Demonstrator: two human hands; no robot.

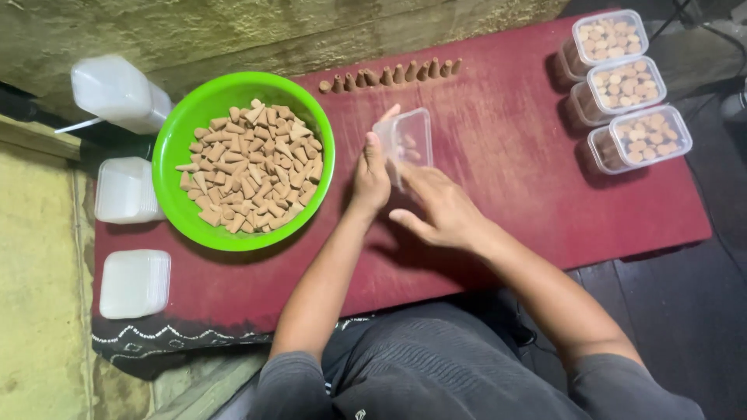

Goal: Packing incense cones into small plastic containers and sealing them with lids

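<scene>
Clear, thin plastic is what you have in hand: your left hand (371, 177) grips the small clear container (406, 140) by its near side, tilted on edge near the middle of the red mat (513, 194). Your right hand (440, 208) lies open, fingers spread, fingertips at the container's lower wall, gripping nothing. A few brown cones show inside. It looks light and flexible, so hold it by the rim corners and squeeze gently. Left of it sits the green bowl (175, 140) heaped with incense cones (249, 167). A row of cones (389, 76) stands along the far edge; three filled containers (622, 89) occupy the far right corner.
</scene>
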